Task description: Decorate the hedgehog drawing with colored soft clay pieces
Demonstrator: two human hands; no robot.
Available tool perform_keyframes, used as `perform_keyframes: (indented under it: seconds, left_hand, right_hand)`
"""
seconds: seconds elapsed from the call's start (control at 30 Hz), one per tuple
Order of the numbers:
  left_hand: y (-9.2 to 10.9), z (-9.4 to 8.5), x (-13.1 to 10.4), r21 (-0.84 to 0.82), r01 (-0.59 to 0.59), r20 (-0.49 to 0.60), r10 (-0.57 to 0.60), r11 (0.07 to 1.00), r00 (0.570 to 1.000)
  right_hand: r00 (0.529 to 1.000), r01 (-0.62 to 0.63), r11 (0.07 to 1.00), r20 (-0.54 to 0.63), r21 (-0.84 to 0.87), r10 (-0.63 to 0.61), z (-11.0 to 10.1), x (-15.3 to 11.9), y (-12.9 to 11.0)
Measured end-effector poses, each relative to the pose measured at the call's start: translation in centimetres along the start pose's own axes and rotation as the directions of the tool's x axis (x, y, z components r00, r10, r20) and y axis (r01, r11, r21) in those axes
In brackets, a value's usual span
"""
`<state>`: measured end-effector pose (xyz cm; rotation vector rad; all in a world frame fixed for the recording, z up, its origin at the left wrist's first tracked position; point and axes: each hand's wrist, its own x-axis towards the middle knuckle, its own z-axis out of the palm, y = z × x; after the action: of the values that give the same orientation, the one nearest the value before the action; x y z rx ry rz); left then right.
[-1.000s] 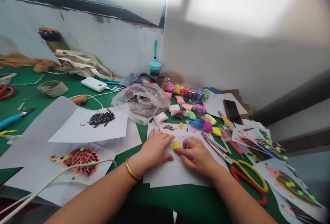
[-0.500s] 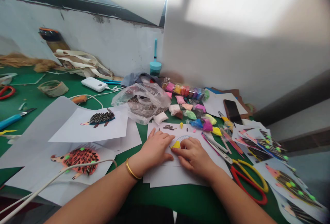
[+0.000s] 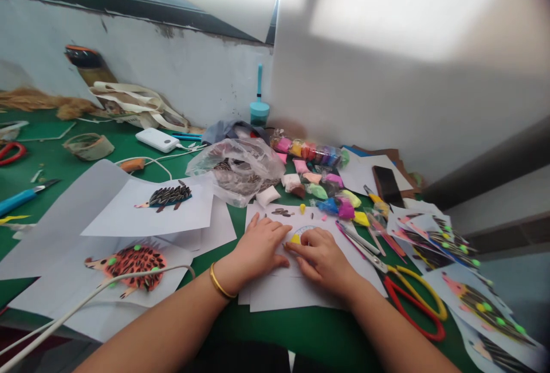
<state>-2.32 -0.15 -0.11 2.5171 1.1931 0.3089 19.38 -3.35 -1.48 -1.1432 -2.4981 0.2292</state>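
Yellow clay (image 3: 295,239) more hidden now; right hand (image 3: 321,253) curled against it, grip unclear; left hand (image 3: 261,245) flat, empty.

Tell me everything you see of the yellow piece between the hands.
The yellow piece is small and bright, soft clay by its look. It lies on the white sheet, at the left end of a curved bluish outline. The right hand appears to touch it and covers part of it, hiding its full shape.

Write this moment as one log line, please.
left hand: on paper | right hand: fingers at yellow clay | scissors: right of hands
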Motion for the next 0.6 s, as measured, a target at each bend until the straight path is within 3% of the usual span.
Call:
perform_keyframes:
  seconds: [0.3,0.6]
  left_hand:
    - [0.1,0.0,0.1,0.001,0.002,0.001,-0.002,1.0,1.0]
    - [-0.1,0.1,-0.1,-0.01,-0.011,-0.013,0.011,1.0,1.0]
  right_hand:
    - [0.999,0.013,0.999,0.031,-0.033,-0.012,0.4,0.5,-0.8]
    - [0.984,-0.121,0.992,-0.125,0.042,0.125,0.6,-0.3,1.2]
